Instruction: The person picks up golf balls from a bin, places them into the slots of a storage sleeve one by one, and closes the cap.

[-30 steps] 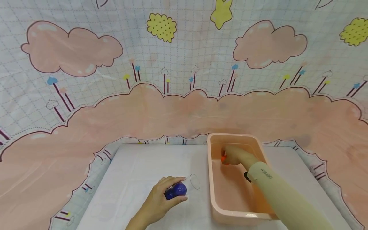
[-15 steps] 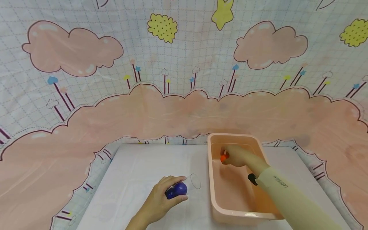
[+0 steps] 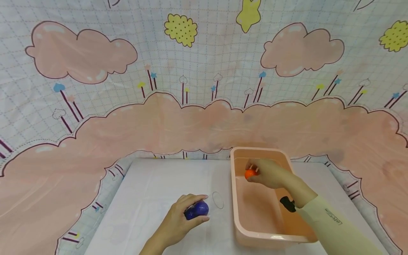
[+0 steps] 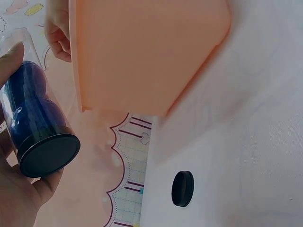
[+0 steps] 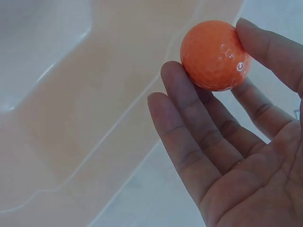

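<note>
- Right hand [image 3: 267,173] first: pinching an orange golf ball [image 5: 214,56] between thumb and fingertips, spread to just the ball's width.
- Poised over the far-left part of a peach plastic tub [image 3: 261,209], golf ball well inside the rim line; exact height impossible to tell.
- Across to the left hand [image 3: 176,223]: curled round a clear tube [image 4: 35,94], over the white table [image 3: 153,184] beside the tub.
- Inside that tube, two dark-blue balls [image 4: 40,116] in a row next to a black end cap [image 4: 49,155]; seemingly open at the other end.
- Down on the table, a loose black cap [image 4: 182,189].
- Step in hand, most likely: bringing golf ball and tube together.
- Called for next, on that reading: clearing the tub's left rim, lining up with the uncapped mouth, holding the tube steady.
</note>
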`<state>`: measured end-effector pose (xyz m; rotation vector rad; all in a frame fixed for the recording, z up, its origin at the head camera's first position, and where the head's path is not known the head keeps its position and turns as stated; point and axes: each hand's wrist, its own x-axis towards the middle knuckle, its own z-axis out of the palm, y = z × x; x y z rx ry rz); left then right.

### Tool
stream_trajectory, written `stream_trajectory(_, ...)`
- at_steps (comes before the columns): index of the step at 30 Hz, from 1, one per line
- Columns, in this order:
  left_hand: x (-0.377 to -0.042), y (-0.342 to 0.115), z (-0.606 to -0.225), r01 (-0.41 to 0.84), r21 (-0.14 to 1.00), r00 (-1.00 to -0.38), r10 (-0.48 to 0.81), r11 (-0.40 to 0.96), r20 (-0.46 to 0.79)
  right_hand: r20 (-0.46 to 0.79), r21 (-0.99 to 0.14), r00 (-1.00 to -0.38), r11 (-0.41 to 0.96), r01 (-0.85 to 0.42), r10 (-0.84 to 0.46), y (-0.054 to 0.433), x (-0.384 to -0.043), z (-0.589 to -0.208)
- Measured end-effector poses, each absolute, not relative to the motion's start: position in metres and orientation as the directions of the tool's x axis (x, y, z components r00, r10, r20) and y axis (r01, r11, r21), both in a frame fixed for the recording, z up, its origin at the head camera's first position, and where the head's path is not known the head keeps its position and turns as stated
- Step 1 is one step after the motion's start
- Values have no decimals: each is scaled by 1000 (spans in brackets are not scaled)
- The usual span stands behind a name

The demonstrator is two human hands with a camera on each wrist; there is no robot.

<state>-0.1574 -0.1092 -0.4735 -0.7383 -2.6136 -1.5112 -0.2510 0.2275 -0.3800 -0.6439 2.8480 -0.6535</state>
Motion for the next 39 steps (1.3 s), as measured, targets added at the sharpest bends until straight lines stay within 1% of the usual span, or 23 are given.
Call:
stream_trajectory(7,-157,-108,-474,427,800,-883,387,422,266,-30,-515,-904,782,-351,-426,232,-238,-374)
stream_trajectory(15,-157,-105,-474,439,793,-876,398,422,272,25,-585,-913,735,-343,-406,234,-217,-366)
stream_trajectory(30,-158,-102,-475,448,785,-871,406,427,277,116,-684,-924,645,-340,-364,228,-187,-368)
stream_trajectory(39,-159,-100,-475,450,789,-868,413,418,276,170,-732,-930,590,-341,-327,215,-169,-372)
